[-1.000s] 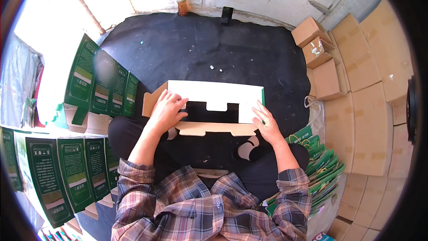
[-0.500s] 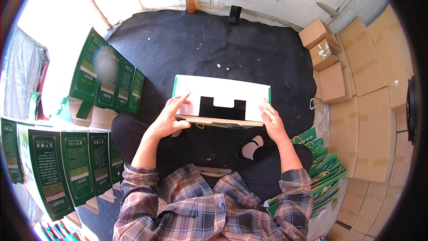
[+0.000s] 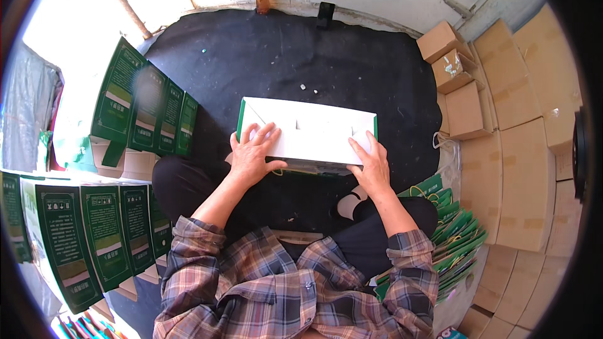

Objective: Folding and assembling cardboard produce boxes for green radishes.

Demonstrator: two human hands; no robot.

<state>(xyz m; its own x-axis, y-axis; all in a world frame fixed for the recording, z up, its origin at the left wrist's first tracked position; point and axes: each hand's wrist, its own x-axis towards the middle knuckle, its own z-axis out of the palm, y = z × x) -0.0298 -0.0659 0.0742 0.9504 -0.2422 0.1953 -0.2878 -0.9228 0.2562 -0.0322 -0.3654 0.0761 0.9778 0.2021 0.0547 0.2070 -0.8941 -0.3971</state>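
Note:
A carton (image 3: 320,141) with a white upper face and green side edges stands in front of me, between my knees. Its white flaps now lie together, with small slits visible where they meet. On the left part of that face rests my left hand (image 3: 251,154), fingers spread and thumb out along the near edge. My right hand (image 3: 372,163) presses the right end, its fingers apart on the white panel and its thumb at the near edge. Both hands are open against the cardboard. The carton's near side is mostly hidden in shadow.
Green printed cartons (image 3: 113,232) stand in rows at my left. Folded green bags with yellow cord handles (image 3: 455,238) are stacked by my right knee. Brown boxes (image 3: 524,182) pile up along the right. A jar (image 3: 261,0) and a black object (image 3: 325,15) sit by the far wall.
The near flap has come over the dark opening, leaving a whole white face. Both hands have moved inward from the carton's ends onto its top.

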